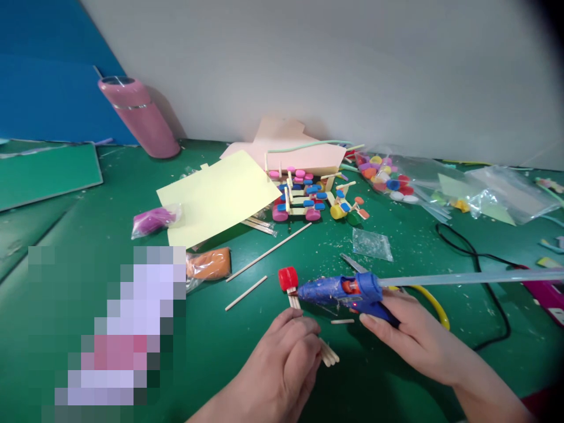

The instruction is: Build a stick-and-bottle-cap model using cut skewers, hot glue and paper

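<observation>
My left hand [291, 349] is closed around a small bundle of wooden sticks [329, 355] at the lower middle. A red cap-like piece [288, 279] sits at the bundle's upper end. My right hand [408, 329] grips a blue glue gun [339, 292], which points left. Its nozzle is at the sticks just below the red piece; whether it touches them I cannot tell. A long clear glue stick [462, 278] sticks out of the gun's back. Scissors with a yellow handle [440, 311] lie partly hidden behind the gun.
Small stick-and-cap models [304, 202] stand beyond my hands, beside yellow paper [220, 197]. Loose sticks [268, 251] and wrapped orange clay [211, 264] lie left. Bagged colored caps [388, 176] are at the back right. A black cable [478, 270] curves at right; a pink bottle [143, 120] stands back left.
</observation>
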A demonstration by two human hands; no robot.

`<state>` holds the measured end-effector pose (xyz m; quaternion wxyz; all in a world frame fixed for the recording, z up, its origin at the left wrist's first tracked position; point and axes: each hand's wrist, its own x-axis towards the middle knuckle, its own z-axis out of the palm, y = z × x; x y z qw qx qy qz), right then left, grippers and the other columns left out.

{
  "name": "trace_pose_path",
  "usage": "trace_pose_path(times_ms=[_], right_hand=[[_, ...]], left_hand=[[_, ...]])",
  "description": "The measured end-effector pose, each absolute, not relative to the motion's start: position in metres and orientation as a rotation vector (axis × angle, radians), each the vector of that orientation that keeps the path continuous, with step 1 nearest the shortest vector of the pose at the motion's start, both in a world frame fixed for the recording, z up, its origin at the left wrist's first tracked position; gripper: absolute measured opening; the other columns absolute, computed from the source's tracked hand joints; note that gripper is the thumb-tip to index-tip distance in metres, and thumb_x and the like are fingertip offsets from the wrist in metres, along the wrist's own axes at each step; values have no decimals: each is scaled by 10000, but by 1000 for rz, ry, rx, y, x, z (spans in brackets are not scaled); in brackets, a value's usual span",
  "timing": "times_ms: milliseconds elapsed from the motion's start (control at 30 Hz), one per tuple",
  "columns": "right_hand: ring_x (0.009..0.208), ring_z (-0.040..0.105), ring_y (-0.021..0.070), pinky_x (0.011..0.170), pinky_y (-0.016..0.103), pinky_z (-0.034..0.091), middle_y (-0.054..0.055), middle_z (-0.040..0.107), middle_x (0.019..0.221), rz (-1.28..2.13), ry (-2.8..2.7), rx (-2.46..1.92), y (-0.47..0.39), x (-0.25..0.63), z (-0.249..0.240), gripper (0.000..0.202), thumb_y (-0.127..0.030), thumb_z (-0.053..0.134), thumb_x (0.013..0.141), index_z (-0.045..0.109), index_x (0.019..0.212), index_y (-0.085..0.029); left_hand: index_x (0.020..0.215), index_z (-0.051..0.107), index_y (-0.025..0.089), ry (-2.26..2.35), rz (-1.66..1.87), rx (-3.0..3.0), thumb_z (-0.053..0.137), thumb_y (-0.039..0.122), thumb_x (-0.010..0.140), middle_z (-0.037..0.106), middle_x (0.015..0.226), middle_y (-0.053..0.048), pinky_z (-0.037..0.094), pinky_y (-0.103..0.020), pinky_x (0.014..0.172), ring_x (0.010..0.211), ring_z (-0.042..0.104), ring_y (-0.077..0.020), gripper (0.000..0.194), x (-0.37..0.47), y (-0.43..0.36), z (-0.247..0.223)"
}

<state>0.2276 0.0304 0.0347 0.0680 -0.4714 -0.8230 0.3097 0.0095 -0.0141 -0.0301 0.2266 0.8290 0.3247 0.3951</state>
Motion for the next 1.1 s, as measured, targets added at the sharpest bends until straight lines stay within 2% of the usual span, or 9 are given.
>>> trace_pose_path(times_ms=[167, 300, 467, 833, 1100], right_hand=[[860, 592, 183, 751, 264, 486, 62, 630, 935, 949, -2424, -1427, 32, 228, 31, 190, -268, 425, 891, 559, 1015, -216], [826, 590, 185, 720, 263, 485, 56, 635, 882, 958, -2470, -1424, 31, 228, 33, 198, -278, 417, 895, 562, 1016, -217], [850, 585, 178, 735, 260, 478, 58, 630, 924, 968, -2460, -1430, 31, 229, 32, 233, -278, 403, 901, 541, 1081, -225], [898, 576, 180, 770, 258, 466, 51, 613, 959, 928, -2437, -1480, 30, 236, 29, 241, -306, 423, 895, 528, 1102, -239], [873, 575, 167, 760, 249, 465, 29, 602, 893, 941, -2439, -1414, 29, 233, 25, 209, -283, 416, 900, 516, 1081, -253]], left_hand=[[942, 469, 127, 905, 1073, 2300, 386, 54, 822, 603, 852, -86, 440, -355, 924, 838, 582, -147, 163, 9, -15, -29], [937, 468, 129, 893, 1089, 2308, 385, 52, 818, 605, 842, -85, 451, -353, 910, 825, 582, -147, 165, 9, -14, -29], [951, 468, 128, 899, 1075, 2304, 380, 57, 822, 608, 864, -93, 447, -367, 918, 847, 579, -151, 172, 9, -14, -30], [951, 470, 135, 922, 1064, 2300, 376, 69, 833, 607, 872, -88, 441, -360, 932, 846, 583, -146, 165, 10, -14, -30], [957, 458, 146, 909, 1061, 2295, 371, 67, 830, 608, 852, -82, 455, -367, 912, 831, 585, -146, 174, 9, -13, -29]])
